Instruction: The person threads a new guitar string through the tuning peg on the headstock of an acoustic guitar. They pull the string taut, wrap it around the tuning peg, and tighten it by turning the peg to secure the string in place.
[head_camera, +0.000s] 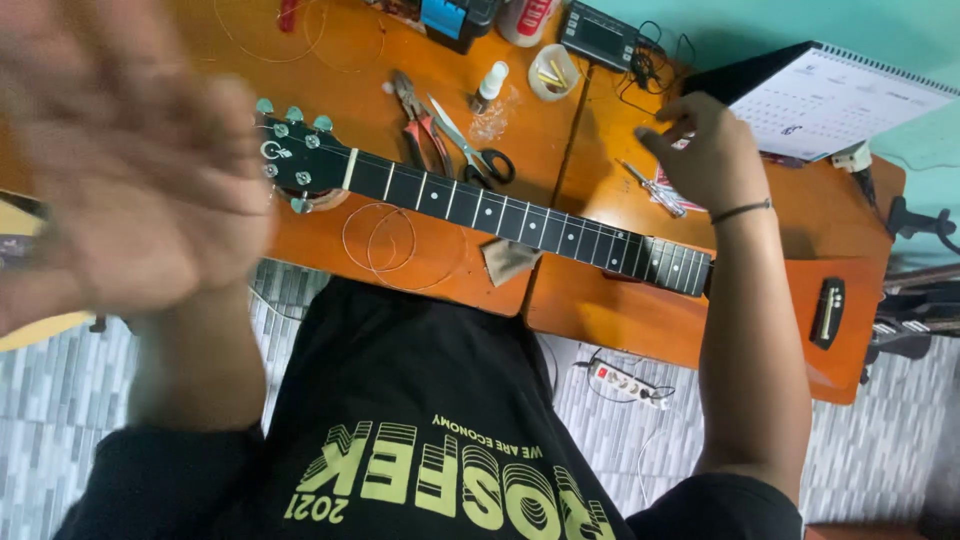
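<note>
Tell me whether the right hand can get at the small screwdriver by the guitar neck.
Probably yes. The right hand is just above the screwdriver, which lies uncovered on the table with nothing between them.

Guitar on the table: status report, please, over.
Left hand raised, open, blurred. Right hand beside screwdriver, grip unclear. Guitar flat across table, untouched.

Head view, steeply down, close.

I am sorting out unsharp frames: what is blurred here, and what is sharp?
Head view: the left hand is smeared by motion blur near the lens; the right hand and the black fretted guitar neck on the orange wooden table are sharp; lighting even.
</note>
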